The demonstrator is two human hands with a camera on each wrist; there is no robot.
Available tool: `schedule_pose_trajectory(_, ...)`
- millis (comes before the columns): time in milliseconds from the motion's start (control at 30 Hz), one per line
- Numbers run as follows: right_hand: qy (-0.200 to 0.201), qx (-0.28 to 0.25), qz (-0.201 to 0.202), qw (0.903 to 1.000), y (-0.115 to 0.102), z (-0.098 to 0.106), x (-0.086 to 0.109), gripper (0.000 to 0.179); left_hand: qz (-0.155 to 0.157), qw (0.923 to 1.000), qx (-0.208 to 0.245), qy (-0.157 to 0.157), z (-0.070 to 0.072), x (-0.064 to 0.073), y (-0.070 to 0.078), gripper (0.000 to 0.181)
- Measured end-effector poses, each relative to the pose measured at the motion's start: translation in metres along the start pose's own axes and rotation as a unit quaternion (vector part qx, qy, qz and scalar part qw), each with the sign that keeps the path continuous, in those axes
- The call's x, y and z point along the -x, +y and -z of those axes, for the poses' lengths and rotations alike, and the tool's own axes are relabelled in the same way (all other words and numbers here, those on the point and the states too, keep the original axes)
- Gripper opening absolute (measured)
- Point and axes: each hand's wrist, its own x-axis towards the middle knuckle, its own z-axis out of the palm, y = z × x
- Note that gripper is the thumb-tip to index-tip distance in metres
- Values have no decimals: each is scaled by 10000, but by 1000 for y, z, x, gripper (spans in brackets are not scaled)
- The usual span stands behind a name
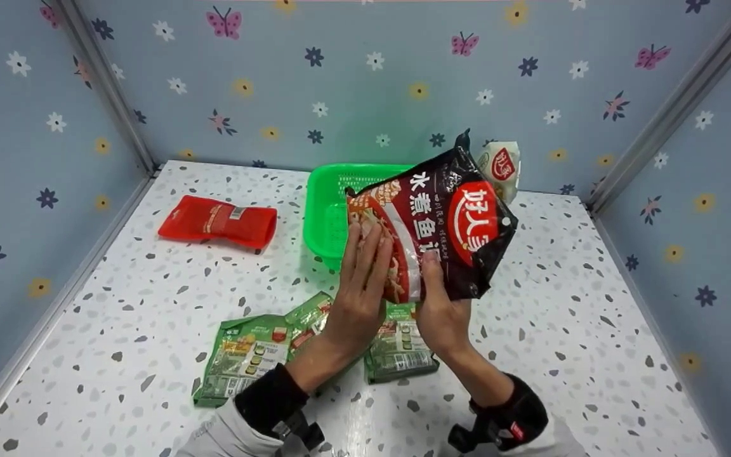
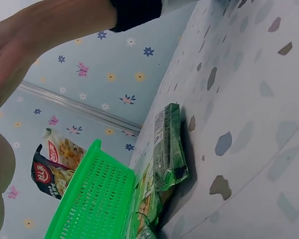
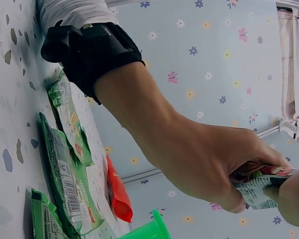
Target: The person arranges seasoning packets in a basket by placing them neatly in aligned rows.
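Observation:
Above the front of the green basket (image 1: 327, 219), both hands hold a black-and-red food packet (image 1: 426, 219), tilted, with white characters and a red round logo. The left hand (image 1: 359, 298) lays its long fingers over the packet's picture side; in the right wrist view the left hand (image 3: 199, 159) pinches the packet's edge, thumb underneath. The right hand (image 1: 445, 311) grips the lower edge, thumb on the front, other fingers hidden behind. In the left wrist view, the right hand (image 2: 7, 67) shows only partly, and a black packet (image 2: 45, 174) leans beside a white packet (image 2: 65, 149) at the basket.
A red pouch (image 1: 219, 222) lies left of the basket. Green packets lie below the forearms: one at left (image 1: 245, 358), one partly covered (image 1: 311, 317), one near the middle (image 1: 400, 349). Patterned walls (image 1: 365, 76) enclose the speckled table (image 1: 568, 330).

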Motion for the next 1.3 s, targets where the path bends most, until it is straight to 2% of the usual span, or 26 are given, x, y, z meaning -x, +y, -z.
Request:
schedule_pose_trajectory(167, 66, -640, -17, 9979, -1, -2, -4, 53, -120, 9997, -29, -205, 2, -4, -5, 70)
schedule_pose_trajectory(300, 288, -1252, 0, 9917, -2, -3, -9, 60, -181, 9984, 244, -480, 5, -6, -13, 83)
schedule_pose_trajectory(433, 566, -1331, 146, 9894, -3, 1, -15, 65, -65, 9955, 715, -624, 5, -5, -23, 93)
schedule_pose_trajectory(533, 823, -1323, 302, 9873, -7, 6, -22, 62, 170, 9935, 889, -689, 5, -2, -29, 90)
schedule_pose_trajectory(733, 1408, -1383, 493, 9791, -14, 17, -37, 54, 459, 9942, 462, -854, 1, 2, -45, 71)
schedule_pose_trajectory(900, 1560, -1435, 657, 9751, -20, 25, -45, 53, 606, 9915, 109, -1150, 1, 7, -64, 61)
schedule_pose_trajectory(1033, 1613, -1429, 697, 9740, -23, 30, -49, 51, 853, 9836, -215, -1573, 2, 13, -79, 55)
schedule_pose_trajectory(1167, 1688, -1385, 668, 9736, -24, 33, -50, 48, 1210, 9693, -371, -2109, 4, 19, -90, 51)
schedule_pose_trajectory(1300, 1704, -1494, 703, 9714, -25, 34, -52, 48, 1289, 9568, -493, -2559, 6, 23, -96, 45)
